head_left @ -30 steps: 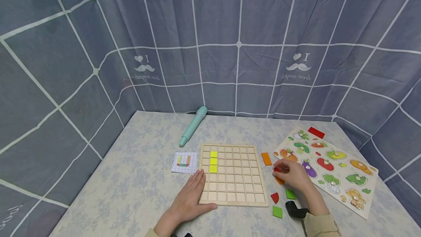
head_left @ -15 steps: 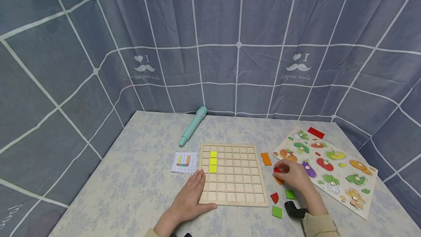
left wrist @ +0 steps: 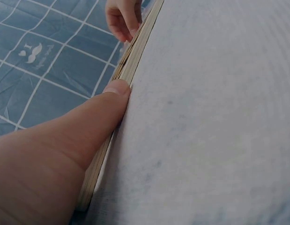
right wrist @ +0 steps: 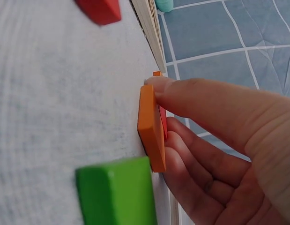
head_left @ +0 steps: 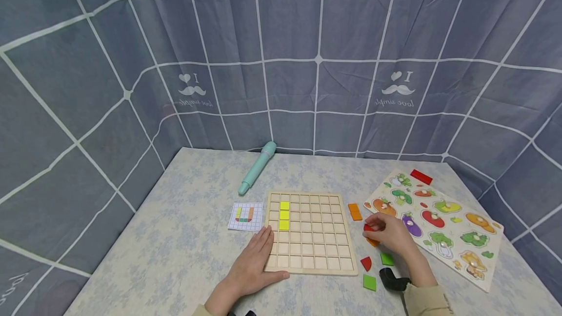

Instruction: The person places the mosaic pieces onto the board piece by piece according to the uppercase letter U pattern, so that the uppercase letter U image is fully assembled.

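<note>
A wooden grid board [head_left: 320, 273] lies mid-table, a column of 3 yellow square tiles [head_left: 284, 215] in it. My left hand [head_left: 250, 266] rests against its lower left corner, fingers extended along the left side. The left wrist view shows the thumb [left wrist: 100, 112] against the board's near edge. To the board's right, my right hand [head_left: 392, 233] pinches a red tile [head_left: 368, 227] between thumb and curled fingers, just over an orange tile [right wrist: 147, 119]. The fingers partly hide the red tile's shape. The thumb tip is at the orange tile's upper end.
Left of the board lies a grid card [head_left: 246, 217] with a coloured U. Behind is a teal stick [head_left: 257, 168]. Rightward are orange tiles [head_left: 355, 211], a red quarter-circle tile [head_left: 366, 263], green tiles [head_left: 370, 283], a vegetable puzzle [head_left: 466, 219] and a red strip [head_left: 421, 176].
The red tile at my right fingertips shifts very slightly left. My left hand stays in place on the board.
</note>
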Motion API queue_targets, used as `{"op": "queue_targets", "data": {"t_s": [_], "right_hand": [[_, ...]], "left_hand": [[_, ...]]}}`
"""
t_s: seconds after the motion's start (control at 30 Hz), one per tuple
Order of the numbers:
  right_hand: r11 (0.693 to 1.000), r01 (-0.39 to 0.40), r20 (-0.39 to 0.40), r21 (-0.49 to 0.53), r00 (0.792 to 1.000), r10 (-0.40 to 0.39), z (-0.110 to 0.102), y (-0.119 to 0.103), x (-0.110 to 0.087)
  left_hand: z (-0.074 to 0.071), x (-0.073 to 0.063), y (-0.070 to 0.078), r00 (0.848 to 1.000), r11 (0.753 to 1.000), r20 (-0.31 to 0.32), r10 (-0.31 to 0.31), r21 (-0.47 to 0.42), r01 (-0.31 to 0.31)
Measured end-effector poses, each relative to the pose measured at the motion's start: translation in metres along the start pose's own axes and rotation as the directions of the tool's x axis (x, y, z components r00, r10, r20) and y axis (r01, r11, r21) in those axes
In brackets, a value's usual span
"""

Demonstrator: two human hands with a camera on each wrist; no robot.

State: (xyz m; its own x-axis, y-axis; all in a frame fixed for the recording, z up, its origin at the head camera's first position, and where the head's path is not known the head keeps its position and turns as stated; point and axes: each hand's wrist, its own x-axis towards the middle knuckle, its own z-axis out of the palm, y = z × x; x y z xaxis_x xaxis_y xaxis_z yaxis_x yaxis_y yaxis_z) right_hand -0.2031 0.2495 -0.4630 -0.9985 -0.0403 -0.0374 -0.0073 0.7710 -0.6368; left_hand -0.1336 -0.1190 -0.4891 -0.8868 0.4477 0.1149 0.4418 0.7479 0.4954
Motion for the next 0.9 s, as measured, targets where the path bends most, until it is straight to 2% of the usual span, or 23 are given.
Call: {"op": "queue_targets", "data": {"t_s": [0.3, 0.57, 0.73, 0.9], "right_hand": [[1.0, 0.02, 0.002, 0.02, 1.0, -0.02, 0.003, -0.003, 0.002], [0.992, 0.095, 0.013, 0.086, 0.995, -0.097, 0.01, -0.027, 0.0], [0.975, 0.191, 0.032, 0.112, 0.98, -0.196, 0.015, -0.049, -0.002], [0.947, 0.292, 0.066, 0.132, 0.951, -0.303, 0.026, -0.076, 0.0]], "left_hand": [[-0.001, -0.001, 0.0, 1.0, 1.0, -0.009, 0.007, -0.003, -0.007], [0.0, 0.001, 0.0, 1.0, 1.0, -0.007, 0.001, -0.016, -0.001], [-0.001, 0.001, 0.0, 1.0, 1.0, -0.002, 0.007, -0.014, -0.007], [-0.001, 0.001, 0.0, 1.0, 1.0, 0.002, 0.004, -0.004, -0.004]]}}
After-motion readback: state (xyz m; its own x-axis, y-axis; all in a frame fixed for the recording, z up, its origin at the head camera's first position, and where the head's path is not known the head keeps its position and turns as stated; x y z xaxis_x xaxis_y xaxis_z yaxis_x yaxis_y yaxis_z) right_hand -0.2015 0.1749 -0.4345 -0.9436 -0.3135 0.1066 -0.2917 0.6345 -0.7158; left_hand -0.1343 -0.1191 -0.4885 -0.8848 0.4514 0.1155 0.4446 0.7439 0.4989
